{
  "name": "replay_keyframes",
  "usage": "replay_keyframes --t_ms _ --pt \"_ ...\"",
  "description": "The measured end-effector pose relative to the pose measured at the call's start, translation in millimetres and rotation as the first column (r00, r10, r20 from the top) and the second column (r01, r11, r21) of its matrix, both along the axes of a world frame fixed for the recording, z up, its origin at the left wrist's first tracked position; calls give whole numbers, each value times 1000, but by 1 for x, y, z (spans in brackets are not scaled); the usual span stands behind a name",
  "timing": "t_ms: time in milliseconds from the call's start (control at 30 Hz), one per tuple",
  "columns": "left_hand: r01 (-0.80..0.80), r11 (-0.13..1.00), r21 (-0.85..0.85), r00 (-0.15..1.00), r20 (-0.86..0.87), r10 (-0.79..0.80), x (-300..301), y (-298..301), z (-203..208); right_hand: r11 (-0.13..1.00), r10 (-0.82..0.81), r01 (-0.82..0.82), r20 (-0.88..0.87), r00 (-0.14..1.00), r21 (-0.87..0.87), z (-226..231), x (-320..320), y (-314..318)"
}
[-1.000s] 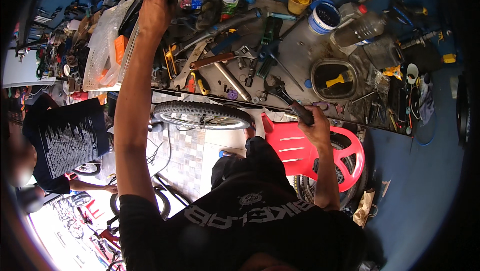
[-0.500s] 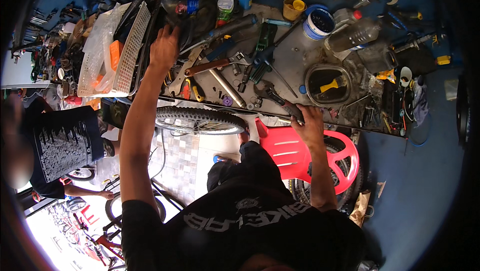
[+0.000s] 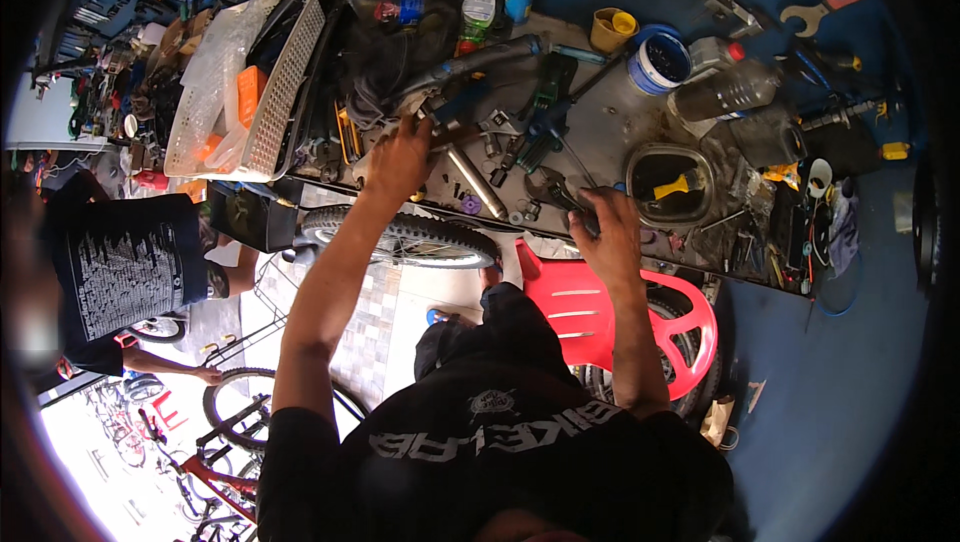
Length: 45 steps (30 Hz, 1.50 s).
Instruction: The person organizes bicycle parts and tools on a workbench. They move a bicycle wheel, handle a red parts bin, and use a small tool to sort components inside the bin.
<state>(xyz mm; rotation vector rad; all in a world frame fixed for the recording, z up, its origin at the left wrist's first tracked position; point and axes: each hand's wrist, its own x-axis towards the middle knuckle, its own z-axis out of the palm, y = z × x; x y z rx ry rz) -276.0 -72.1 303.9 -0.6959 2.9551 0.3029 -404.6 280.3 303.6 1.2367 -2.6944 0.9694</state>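
My right hand [image 3: 610,235] is closed around the dark handle of an adjustable wrench [image 3: 548,188], its jaw pointing up and left at the bench's near edge. My left hand [image 3: 400,160] lies over the tools, fingers stretched forward. It covers part of a second, brown-handled adjustable wrench [image 3: 497,124]; whether it touches that wrench is hard to see. Just right of this hand is a silver metal tube [image 3: 478,182]. A dark crumpled cloth [image 3: 380,87] sits beyond the fingertips, and a purple ring [image 3: 471,204] is near the tube's lower end.
Left on the cluttered bench stands a white perforated basket [image 3: 285,92]. An oval tub [image 3: 632,170] holding a yellow brush [image 3: 675,185] and a blue-white bucket [image 3: 660,64] are at right. Below the bench are a bicycle wheel [image 3: 420,239] and red chair [image 3: 570,292]. Another person [image 3: 125,267] is at left.
My left hand has moved from the dark cloth beside the basket, right and nearer, onto the tools. My right hand still grips the wrench, which is turned slightly. The view has shifted a little.
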Motion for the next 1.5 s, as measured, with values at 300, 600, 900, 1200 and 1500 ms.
replay_keyframes --t_ms 300,600,900,1200,1500 --pt "-142 938 317 977 -107 185 24 104 -13 994 110 -111 45 993 9 -15 14 -30" --pt "48 836 547 879 -421 225 31 138 -30 975 217 -219 45 975 26 -21 22 -64" --pt "-438 896 -72 881 -233 412 72 -7 -18 911 395 -402 87 914 93 -14 43 -80" --pt "-285 944 -164 955 40 295 69 -84 11 904 380 -392 102 920 169 -29 45 -74" --pt "-118 955 -271 993 -59 105 57 -133 41 910 384 -394 98 918 130 -28 40 -68"
